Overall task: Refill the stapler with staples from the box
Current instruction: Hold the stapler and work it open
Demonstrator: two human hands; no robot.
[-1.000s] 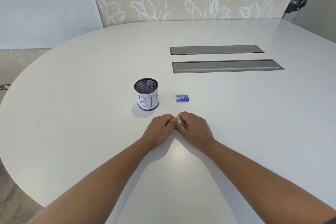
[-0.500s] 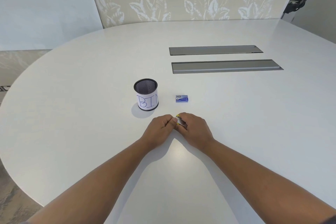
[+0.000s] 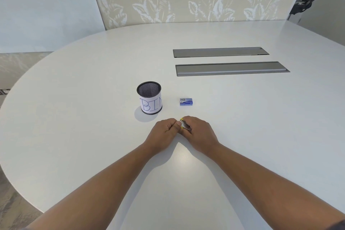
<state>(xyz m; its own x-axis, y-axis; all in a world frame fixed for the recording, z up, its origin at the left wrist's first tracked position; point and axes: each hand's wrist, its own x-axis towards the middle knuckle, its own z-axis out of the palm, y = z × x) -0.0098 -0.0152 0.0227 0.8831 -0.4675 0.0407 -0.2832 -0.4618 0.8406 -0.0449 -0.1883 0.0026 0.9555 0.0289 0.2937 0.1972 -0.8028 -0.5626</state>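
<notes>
Stapler [image 3: 185, 126], small, yellow with metal top, held low over the white bench [image 3: 242, 117] between both hands. Long axis runs far-left to near-right. Left hand [image 3: 164, 131] fingers curled at its far-left end; right hand [image 3: 200, 132] fingers wrapped round the body. Blue staple box [image 3: 186, 102] lies flat beyond them, apart, long side left-right.
</notes>
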